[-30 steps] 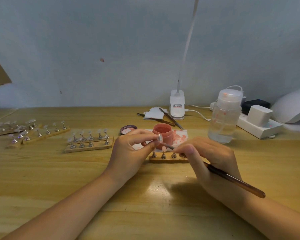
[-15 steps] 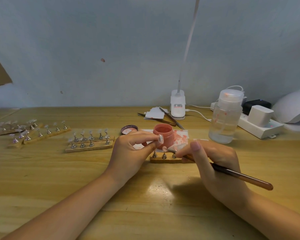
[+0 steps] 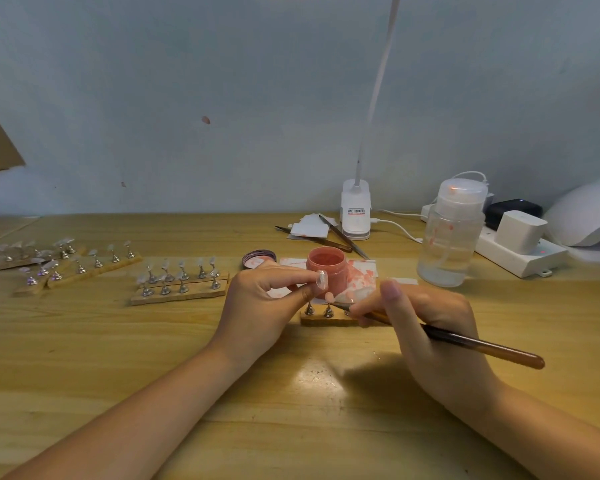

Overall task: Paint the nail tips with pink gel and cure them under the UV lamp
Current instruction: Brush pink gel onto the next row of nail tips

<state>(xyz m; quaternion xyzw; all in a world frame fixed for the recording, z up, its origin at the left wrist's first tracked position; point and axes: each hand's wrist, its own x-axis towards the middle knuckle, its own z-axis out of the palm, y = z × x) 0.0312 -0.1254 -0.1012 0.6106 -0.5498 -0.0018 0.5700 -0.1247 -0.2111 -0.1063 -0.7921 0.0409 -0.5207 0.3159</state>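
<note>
Pale blue wall backs a wooden bench at mid-frame, where the left hand pinches a clear nail tip on its stand between thumb and forefinger, raised just in front of the open pink gel jar, probably so the brush can reach it steadily. The right hand has its fingers pressed together around a gel brush, bristles pointed toward the tip and low over a wooden holder strip. Unpainted tips wait on the holder rows at left. At the right edge sits the white UV lamp, kept within reach for curing.
</note>
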